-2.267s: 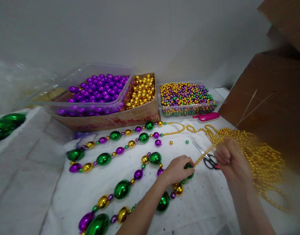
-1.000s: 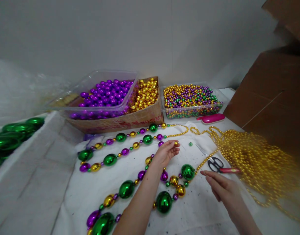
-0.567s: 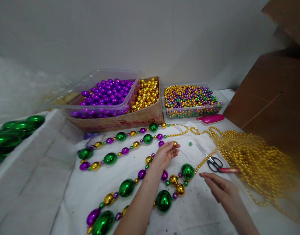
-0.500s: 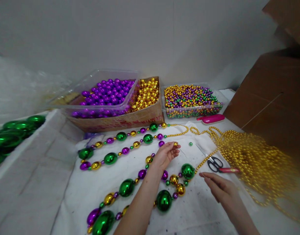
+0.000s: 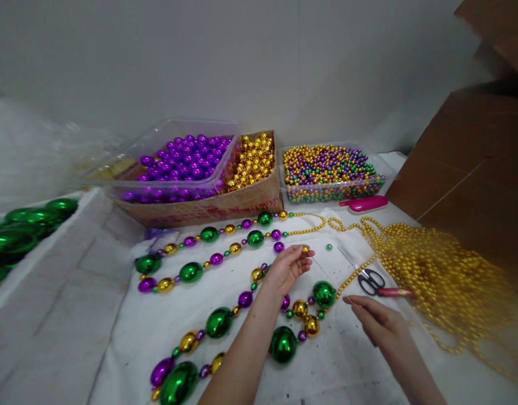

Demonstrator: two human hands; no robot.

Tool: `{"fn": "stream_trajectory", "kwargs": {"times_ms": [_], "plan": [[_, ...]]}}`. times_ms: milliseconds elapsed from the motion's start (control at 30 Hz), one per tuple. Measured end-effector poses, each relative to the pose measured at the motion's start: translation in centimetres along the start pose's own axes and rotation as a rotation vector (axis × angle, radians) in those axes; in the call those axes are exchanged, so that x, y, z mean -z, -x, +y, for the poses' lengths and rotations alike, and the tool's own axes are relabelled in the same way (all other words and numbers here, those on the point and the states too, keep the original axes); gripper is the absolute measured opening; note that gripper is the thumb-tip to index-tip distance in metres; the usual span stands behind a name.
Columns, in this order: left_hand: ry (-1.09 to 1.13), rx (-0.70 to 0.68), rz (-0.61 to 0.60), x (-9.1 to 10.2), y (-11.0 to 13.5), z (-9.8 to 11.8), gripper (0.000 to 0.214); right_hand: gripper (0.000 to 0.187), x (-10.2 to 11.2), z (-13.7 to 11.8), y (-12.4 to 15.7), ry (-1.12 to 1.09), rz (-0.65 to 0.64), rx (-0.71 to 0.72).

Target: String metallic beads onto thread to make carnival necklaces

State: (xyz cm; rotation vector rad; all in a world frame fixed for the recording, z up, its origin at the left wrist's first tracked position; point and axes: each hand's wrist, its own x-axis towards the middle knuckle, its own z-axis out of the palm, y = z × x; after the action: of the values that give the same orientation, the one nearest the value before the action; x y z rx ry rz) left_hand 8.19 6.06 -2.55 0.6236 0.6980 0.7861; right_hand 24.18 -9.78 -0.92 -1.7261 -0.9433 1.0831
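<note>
My left hand [image 5: 289, 267] is closed in a pinch on a small gold bead [image 5: 305, 249]. A thin thread [image 5: 322, 268] runs from that bead down toward my right hand [image 5: 378, 319], whose thumb and forefinger pinch a fine pale strand. Whether that strand is thread or a needle, I cannot tell. Beneath my left forearm lies a bead garland of green, gold and purple balls; a big green ball [image 5: 283, 345] shows beside the forearm. Another green ball [image 5: 324, 295] sits just left of my right fingertips. A loose green bead [image 5: 329, 247] rests to the right of my left hand.
Black-handled scissors [image 5: 371, 282] lie by a red-handled tool [image 5: 394, 292]. Gold bead strings [image 5: 449, 281] are heaped at right. Behind are a tub of purple balls [image 5: 191, 160], gold beads [image 5: 254, 160] in a cardboard box [image 5: 200, 211], a mixed-bead tub [image 5: 333, 197] and a pink tool [image 5: 369, 205].
My left hand has shifted slightly to the right with the gold bead. More of the thread shows between the hands. My right hand has hardly moved.
</note>
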Motion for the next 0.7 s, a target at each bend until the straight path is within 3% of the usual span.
{"fn": "stream_trajectory", "kwargs": {"times_ms": [100,167,267,333,500,700], "plan": [[-0.192,0.025,-0.138,-0.7,0.6,0.1,0.016,0.036,-0.9,0.2,-0.5,-0.092,-0.034,0.016],[-0.472,-0.015,-0.17,-0.7,0.9,0.6,0.02,0.033,-1.3,0.5,-0.7,-0.18,-0.037,0.008],[-0.98,-0.228,0.099,0.4,0.8,1.8,0.017,0.031,-1.6,1.2,-0.7,-0.288,-0.04,-0.046],[-1.145,-0.33,0.289,1.7,0.4,2.5,0.017,0.031,-1.5,1.5,-0.6,-0.306,-0.056,-0.066],[-1.149,-0.325,0.372,4.1,-1.0,3.2,0.026,0.032,-1.9,1.5,-0.3,-0.299,-0.093,-0.071],[-0.849,-0.22,0.293,4.1,-2.2,3.6,0.011,0.035,-2.0,0.8,0.1,-0.269,-0.097,-0.05]]}}
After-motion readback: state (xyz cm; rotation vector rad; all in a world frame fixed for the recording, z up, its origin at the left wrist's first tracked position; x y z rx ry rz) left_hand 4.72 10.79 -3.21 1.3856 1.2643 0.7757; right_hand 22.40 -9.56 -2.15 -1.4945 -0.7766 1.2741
